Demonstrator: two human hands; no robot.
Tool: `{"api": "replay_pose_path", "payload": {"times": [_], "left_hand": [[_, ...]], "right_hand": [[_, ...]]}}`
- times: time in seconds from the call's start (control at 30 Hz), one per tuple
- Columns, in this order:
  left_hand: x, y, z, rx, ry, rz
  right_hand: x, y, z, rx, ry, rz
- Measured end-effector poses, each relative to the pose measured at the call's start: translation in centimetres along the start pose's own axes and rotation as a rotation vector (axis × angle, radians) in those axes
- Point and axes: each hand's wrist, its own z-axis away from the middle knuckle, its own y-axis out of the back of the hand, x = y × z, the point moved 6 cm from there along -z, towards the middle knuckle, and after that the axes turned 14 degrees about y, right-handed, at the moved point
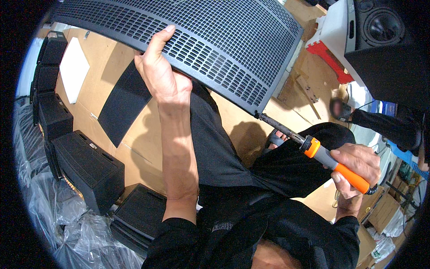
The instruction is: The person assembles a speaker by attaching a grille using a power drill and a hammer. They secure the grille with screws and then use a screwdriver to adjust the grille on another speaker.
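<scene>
A dark perforated metal speaker grille (pixel 224 42) spans the top of the view, tilted, with its near right corner pointing toward me. My left hand (pixel 163 71) grips its near edge, the thumb lying on top and the other fingers hidden beneath. In my right hand (pixel 356 166), closed around the orange and grey handle, is a soldering iron (pixel 320 154). Its metal barrel points up and left, and the tip end meets or nearly meets the grille's corner; actual contact I cannot tell. A dark cord leaves the back of the handle.
Several black speaker cabinets (pixel 89 166) line the left side beside clear plastic sheeting (pixel 89 237). On the floor lie a black curved panel (pixel 125 103) and a white sheet (pixel 74 71). At right are a speaker (pixel 380 27), a red bracket (pixel 329 62) and another person's leg (pixel 380 123).
</scene>
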Motion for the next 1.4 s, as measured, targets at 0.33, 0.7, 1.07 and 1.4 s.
{"api": "replay_pose_path", "payload": {"times": [0.33,0.7,1.07,1.4], "left_hand": [[-0.3,0.5,-0.4,0.021,0.020,0.007],[-0.3,0.5,-0.2,0.029,0.048,0.028],[-0.6,0.9,-0.7,0.028,0.063,0.029],[-0.4,0.2,-0.1,0.026,0.028,0.015]], "right_hand": [[-0.1,-0.3,1.0,0.032,0.011,-0.012],[-1.0,-0.7,0.5,0.027,0.011,0.079],[-0.5,0.0,0.1,-0.051,0.084,-0.036],[-1.3,-0.4,-0.8,-0.138,0.146,0.050]]}}
